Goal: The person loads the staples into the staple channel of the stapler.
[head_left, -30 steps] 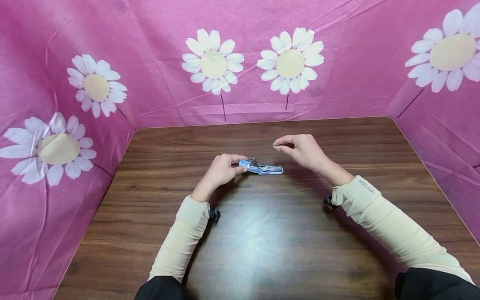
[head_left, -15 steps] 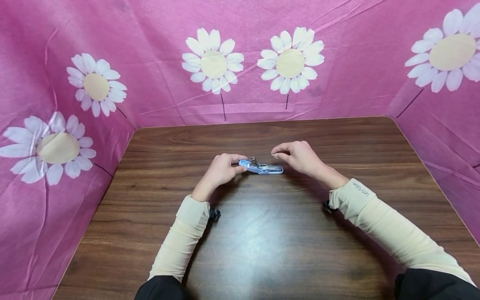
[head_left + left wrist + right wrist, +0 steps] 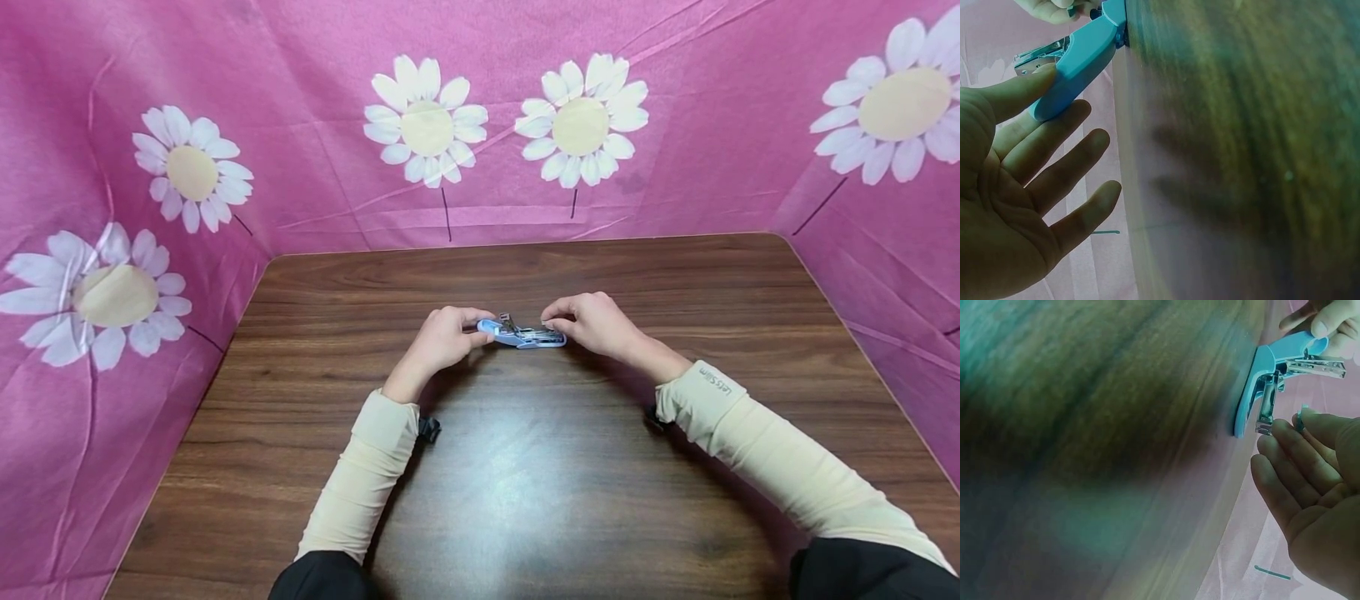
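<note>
A light blue stapler lies on the wooden table with its blue cover swung back and its metal magazine showing. My left hand pinches the end of the blue cover between thumb and forefinger, its other fingers loosely spread. My right hand hovers right over the stapler's other end. A small strip, seemingly staples, is pinched in its fingertips just above the stapler's metal front end.
Pink cloth printed with white daisies walls in the table at the back and on both sides. Bare wood lies all around the stapler. Both forearms wear cream sleeves.
My right hand has come down and to the left, from above and right of the stapler to its right end. The left hand and the stapler have stayed put.
</note>
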Demonstrator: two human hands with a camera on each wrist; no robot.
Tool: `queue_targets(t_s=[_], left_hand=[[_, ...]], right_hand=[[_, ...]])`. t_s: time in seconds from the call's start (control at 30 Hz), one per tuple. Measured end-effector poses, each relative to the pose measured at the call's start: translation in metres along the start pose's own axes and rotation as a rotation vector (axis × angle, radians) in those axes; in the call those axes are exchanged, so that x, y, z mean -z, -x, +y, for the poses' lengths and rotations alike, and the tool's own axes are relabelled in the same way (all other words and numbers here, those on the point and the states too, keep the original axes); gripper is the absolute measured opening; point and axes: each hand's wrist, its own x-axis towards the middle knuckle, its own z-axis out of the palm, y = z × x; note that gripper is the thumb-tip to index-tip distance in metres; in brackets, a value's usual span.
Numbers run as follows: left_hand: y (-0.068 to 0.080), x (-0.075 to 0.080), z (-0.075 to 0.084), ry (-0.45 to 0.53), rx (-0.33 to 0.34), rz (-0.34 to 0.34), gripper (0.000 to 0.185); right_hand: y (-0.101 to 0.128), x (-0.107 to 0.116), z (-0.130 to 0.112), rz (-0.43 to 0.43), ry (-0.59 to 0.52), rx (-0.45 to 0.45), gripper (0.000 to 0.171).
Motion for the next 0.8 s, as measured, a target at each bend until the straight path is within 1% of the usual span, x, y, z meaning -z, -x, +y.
queue_targets(t_s=[0.5, 0.8], left_hand=[[-0.001, -0.001, -0.002, -0.015, -0.009, 0.004, 0.024], [-0.001, 0.0, -0.001, -0.011, -0.004, 0.002, 0.023]], right_hand=[[0.002, -0.009, 0.0, -0.035, 0.02, -0.016, 0.011], [0.002, -0.011, 0.0, -0.049, 0.037, -0.024, 0.012]])
